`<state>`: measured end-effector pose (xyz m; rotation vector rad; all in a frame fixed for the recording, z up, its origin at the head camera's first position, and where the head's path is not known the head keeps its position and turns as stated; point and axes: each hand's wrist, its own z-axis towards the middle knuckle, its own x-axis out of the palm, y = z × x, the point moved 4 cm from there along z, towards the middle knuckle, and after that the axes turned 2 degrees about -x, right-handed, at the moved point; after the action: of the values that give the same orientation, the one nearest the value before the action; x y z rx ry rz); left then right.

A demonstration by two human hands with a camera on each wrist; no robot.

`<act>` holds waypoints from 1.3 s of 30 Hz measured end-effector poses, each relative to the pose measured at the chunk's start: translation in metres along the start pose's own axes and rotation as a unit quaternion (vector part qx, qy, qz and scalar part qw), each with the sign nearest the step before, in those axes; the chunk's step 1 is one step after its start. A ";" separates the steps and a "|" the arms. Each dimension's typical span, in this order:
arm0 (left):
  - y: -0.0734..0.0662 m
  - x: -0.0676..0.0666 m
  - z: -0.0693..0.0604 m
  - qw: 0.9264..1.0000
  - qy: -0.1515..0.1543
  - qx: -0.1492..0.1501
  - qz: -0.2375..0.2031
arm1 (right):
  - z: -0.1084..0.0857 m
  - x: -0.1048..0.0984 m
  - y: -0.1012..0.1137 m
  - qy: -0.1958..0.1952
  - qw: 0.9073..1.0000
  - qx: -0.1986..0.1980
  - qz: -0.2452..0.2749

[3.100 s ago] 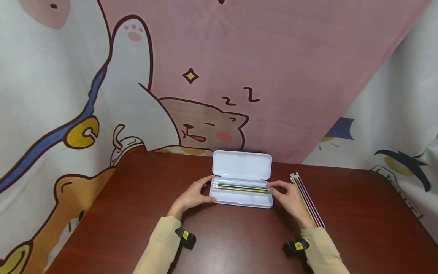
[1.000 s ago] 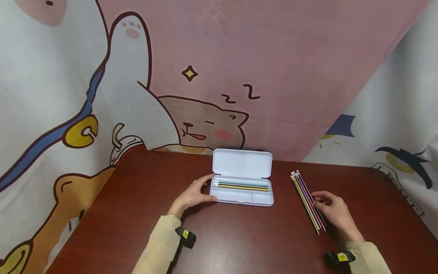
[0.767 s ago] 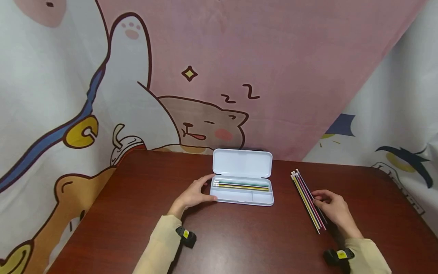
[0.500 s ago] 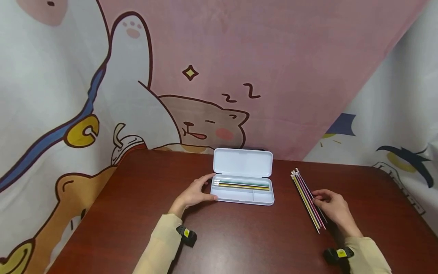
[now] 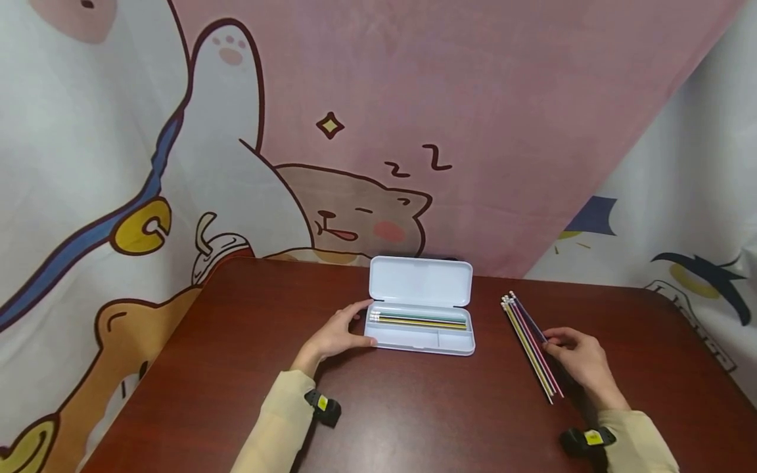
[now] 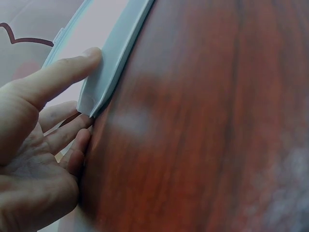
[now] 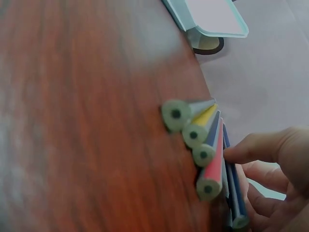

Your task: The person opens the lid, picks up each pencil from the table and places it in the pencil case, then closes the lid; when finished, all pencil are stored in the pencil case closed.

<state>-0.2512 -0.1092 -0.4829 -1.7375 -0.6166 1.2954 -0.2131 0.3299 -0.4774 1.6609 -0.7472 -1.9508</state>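
Observation:
In the head view a white pencil case (image 5: 420, 282) stands with its lid up near the table's back edge. Several striped pencils (image 5: 420, 321) lie in its rear compartment, white erasers to the left. My left hand (image 5: 334, 336) holds the case's left end, thumb at the front and fingers at the back corner. To the right, my right hand (image 5: 582, 364) pinches a dark blue pencil (image 5: 528, 316) at the right side of a loose pencil bundle (image 5: 528, 348). The right wrist view shows the blue pencil (image 7: 235, 195) between thumb and fingers, beside unsharpened pencil ends (image 7: 203, 154).
The dark red-brown wooden table (image 5: 414, 407) carries everything. Behind it hangs a cartoon-printed cloth (image 5: 503, 131). The front compartment of the case has a small divider (image 5: 439, 338) and holds no pencils.
My right hand has gone from the case's right end to the loose pencils. It now pinches the dark blue one, which has shifted slightly apart from the bundle. The left hand keeps its place.

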 end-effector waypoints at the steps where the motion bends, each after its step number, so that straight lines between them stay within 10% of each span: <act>1: 0.000 0.000 0.000 1.000 0.000 0.000 -0.001 | 0.000 -0.001 -0.001 -0.002 1.000 0.004 0.004; 39: -0.002 0.000 -0.001 1.000 0.002 0.007 0.005 | -0.012 -0.011 0.019 -0.026 0.997 -0.049 0.047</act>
<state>-0.2500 -0.1084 -0.4806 -1.7336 -0.5957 1.2989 -0.1993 0.3218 -0.4581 1.4969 -0.7235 -1.9390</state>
